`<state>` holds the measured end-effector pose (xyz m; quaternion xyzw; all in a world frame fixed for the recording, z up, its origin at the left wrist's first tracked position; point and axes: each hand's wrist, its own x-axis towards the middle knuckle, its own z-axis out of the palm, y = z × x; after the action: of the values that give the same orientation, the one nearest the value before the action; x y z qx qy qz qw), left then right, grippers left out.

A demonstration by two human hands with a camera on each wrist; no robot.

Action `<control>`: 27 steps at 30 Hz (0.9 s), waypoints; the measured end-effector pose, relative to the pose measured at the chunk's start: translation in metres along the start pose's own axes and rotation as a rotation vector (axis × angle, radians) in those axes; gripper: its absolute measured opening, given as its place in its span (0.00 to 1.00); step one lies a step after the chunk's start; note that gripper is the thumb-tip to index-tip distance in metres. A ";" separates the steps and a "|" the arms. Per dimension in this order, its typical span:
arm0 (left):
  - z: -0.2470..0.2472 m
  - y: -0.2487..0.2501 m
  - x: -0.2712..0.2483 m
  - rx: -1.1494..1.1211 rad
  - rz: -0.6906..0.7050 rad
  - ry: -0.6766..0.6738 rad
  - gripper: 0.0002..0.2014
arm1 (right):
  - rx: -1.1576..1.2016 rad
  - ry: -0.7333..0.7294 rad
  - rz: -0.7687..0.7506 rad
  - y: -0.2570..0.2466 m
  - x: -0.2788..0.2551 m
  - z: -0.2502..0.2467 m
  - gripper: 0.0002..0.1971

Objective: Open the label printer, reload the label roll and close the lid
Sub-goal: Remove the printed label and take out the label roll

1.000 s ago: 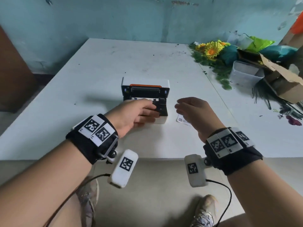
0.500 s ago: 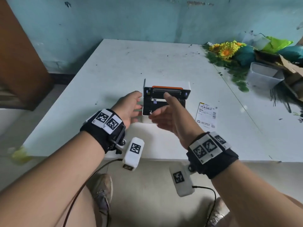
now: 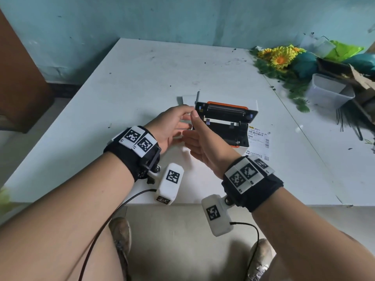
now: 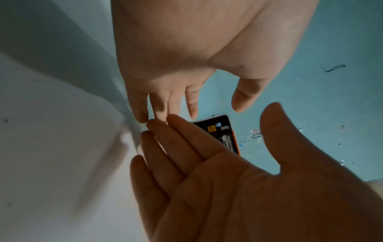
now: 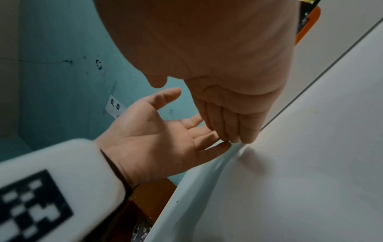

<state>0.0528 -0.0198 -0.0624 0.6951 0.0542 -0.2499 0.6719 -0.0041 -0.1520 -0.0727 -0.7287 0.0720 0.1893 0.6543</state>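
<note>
Just beyond hands (image 3: pixel 183 129), label printer (image 3: pixel 225 123)

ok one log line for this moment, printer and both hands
printer: lid open, on table | left hand: open, at printer's left side | right hand: open, beside it | printed label: right of printer

one label printer (image 3: pixel 225 122) stands on one white table (image 3: pixel 142 74), and one printed label (image 3: pixel 258 141) lies just beside it. two hands are in view, the left hand (image 3: pixel 172 126) and the right hand (image 3: pixel 205 142), each wrist with one black band and one white camera block hanging under it. at the table's far right are one clear plastic tub (image 3: pixel 328 91), one torn cardboard box (image 3: pixel 357 78) and one bunch of yellow flowers (image 3: pixel 280 55), and two shoes show on the floor.
</note>
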 end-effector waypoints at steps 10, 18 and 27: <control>-0.024 -0.007 0.033 -0.281 -0.039 0.125 0.27 | 0.141 0.279 -0.003 -0.010 0.035 -0.014 0.31; -0.027 -0.002 0.054 -0.546 -0.057 0.048 0.23 | 0.062 0.409 -0.012 -0.001 0.076 -0.052 0.31; -0.013 -0.004 0.074 -0.443 -0.014 0.088 0.13 | 0.018 0.361 -0.033 -0.006 0.095 -0.058 0.15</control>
<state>0.1191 -0.0261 -0.0976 0.5403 0.1422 -0.2059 0.8034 0.0960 -0.1942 -0.0986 -0.7462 0.1778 0.0438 0.6401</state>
